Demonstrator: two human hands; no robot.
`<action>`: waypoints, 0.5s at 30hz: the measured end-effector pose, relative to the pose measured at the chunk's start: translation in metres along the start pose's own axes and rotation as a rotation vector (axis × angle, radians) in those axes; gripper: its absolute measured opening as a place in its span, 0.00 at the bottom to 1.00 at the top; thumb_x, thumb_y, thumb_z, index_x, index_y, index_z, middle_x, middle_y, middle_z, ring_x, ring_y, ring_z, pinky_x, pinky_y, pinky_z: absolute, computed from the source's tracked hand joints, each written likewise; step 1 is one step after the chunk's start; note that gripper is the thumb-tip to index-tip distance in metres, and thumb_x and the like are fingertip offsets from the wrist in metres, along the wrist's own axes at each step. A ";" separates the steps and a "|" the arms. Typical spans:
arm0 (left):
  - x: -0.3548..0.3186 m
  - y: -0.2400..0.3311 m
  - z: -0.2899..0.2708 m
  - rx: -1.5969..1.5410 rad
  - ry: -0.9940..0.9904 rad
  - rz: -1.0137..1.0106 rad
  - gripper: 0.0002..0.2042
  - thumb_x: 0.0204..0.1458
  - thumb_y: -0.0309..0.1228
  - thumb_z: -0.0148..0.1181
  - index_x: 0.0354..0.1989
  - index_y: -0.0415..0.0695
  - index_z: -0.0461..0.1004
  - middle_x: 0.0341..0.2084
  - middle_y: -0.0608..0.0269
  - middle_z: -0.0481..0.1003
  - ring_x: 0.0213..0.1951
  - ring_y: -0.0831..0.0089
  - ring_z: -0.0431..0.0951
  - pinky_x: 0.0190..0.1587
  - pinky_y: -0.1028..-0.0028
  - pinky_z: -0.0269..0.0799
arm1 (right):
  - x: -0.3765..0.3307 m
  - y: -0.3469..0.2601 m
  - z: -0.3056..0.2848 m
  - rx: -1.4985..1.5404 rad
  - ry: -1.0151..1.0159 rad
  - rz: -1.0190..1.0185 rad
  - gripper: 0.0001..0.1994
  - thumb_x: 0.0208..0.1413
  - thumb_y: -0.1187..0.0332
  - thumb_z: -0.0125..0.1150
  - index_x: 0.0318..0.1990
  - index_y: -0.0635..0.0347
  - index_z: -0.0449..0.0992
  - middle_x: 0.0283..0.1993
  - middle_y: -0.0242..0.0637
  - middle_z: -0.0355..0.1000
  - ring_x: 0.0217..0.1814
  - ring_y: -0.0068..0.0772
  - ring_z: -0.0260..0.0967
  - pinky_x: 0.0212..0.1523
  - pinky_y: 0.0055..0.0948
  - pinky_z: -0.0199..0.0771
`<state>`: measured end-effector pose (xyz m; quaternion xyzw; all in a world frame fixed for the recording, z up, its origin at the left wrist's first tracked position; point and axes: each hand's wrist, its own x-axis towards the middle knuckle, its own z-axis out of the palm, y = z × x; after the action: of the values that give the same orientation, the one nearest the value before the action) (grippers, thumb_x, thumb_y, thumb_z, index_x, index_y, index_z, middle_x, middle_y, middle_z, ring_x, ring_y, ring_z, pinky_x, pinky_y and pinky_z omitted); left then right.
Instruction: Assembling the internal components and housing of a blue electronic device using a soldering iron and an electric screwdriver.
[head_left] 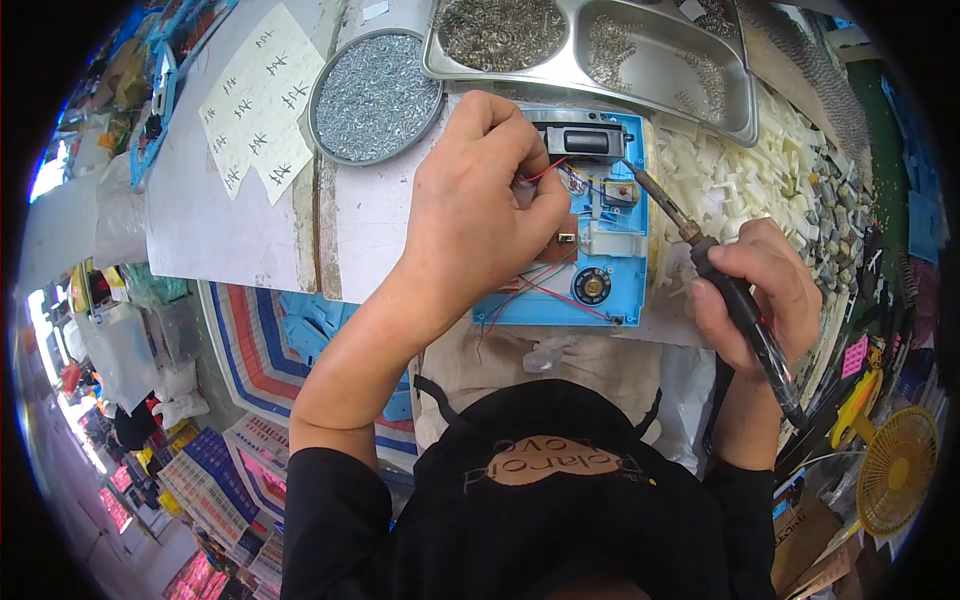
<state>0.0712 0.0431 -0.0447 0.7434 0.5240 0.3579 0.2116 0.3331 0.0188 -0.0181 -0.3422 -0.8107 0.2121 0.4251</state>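
A blue plastic housing lies open on the table in front of me, with electronic parts inside. My left hand reaches over its left side, thumb and forefinger pinched on a thin red wire. In my right hand is a soldering iron, its tip at the right end of a black rectangular module. Below that module sit a small motor-like part, a brown circuit board and a round speaker. Loose red and green wires trail off the lower left. My left hand hides part of the housing.
A round tray of small screws stands beyond my left hand. Behind the housing is a steel compartment tray with springs. White plastic pieces heap up on the right. A marked paper sheet lies left; a yellow fan stands lower right.
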 end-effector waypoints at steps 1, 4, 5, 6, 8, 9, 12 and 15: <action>0.000 0.000 0.000 0.001 0.002 0.006 0.04 0.46 0.18 0.64 0.27 0.35 0.73 0.34 0.61 0.69 0.28 0.78 0.73 0.28 0.78 0.71 | 0.000 0.000 0.000 0.000 -0.001 0.003 0.18 0.43 0.78 0.72 0.44 0.62 0.78 0.26 0.37 0.75 0.22 0.33 0.64 0.26 0.30 0.62; 0.000 0.001 -0.001 -0.028 0.010 -0.023 0.05 0.45 0.22 0.66 0.27 0.37 0.74 0.34 0.57 0.71 0.30 0.66 0.75 0.33 0.70 0.74 | 0.000 0.000 0.000 0.001 -0.003 0.002 0.18 0.42 0.78 0.72 0.44 0.62 0.78 0.26 0.37 0.75 0.22 0.34 0.65 0.26 0.30 0.62; -0.001 0.002 -0.001 -0.043 0.013 -0.041 0.06 0.44 0.23 0.66 0.27 0.38 0.74 0.34 0.55 0.72 0.31 0.59 0.77 0.35 0.66 0.76 | 0.000 0.000 0.001 0.002 -0.004 0.001 0.18 0.42 0.78 0.72 0.44 0.62 0.78 0.26 0.37 0.75 0.22 0.34 0.65 0.26 0.30 0.62; -0.001 0.002 0.000 -0.066 0.016 -0.060 0.06 0.44 0.23 0.66 0.27 0.38 0.74 0.34 0.55 0.72 0.31 0.60 0.77 0.35 0.67 0.76 | 0.000 0.000 0.001 0.006 -0.003 0.001 0.18 0.42 0.78 0.72 0.44 0.62 0.78 0.26 0.37 0.75 0.22 0.34 0.65 0.26 0.30 0.62; -0.002 0.003 0.001 -0.114 0.022 -0.100 0.06 0.45 0.23 0.66 0.28 0.38 0.75 0.34 0.56 0.72 0.30 0.62 0.77 0.33 0.68 0.75 | 0.000 0.000 0.001 0.014 0.000 0.001 0.18 0.42 0.79 0.72 0.44 0.62 0.78 0.26 0.37 0.75 0.22 0.33 0.65 0.26 0.29 0.63; -0.002 0.002 0.002 -0.111 0.028 -0.081 0.05 0.45 0.23 0.66 0.28 0.38 0.75 0.34 0.56 0.72 0.29 0.63 0.77 0.32 0.69 0.75 | 0.000 0.000 0.000 0.012 0.002 0.002 0.18 0.42 0.79 0.72 0.44 0.62 0.78 0.26 0.37 0.74 0.22 0.34 0.65 0.26 0.29 0.63; -0.002 0.002 0.003 -0.073 0.058 -0.045 0.05 0.46 0.21 0.66 0.31 0.38 0.76 0.36 0.58 0.71 0.28 0.69 0.76 0.30 0.72 0.74 | 0.000 -0.001 -0.004 0.004 0.007 0.003 0.18 0.43 0.79 0.72 0.44 0.63 0.78 0.26 0.38 0.74 0.23 0.33 0.65 0.26 0.29 0.63; -0.004 0.019 -0.004 0.012 0.038 0.066 0.08 0.47 0.19 0.67 0.35 0.38 0.77 0.39 0.59 0.70 0.28 0.75 0.74 0.29 0.76 0.73 | -0.006 0.001 -0.015 0.004 0.041 0.022 0.17 0.43 0.80 0.72 0.44 0.64 0.77 0.28 0.40 0.75 0.25 0.33 0.66 0.27 0.28 0.63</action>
<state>0.0796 0.0320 -0.0305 0.7546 0.5051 0.3757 0.1850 0.3483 0.0161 -0.0140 -0.3548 -0.7975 0.2112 0.4399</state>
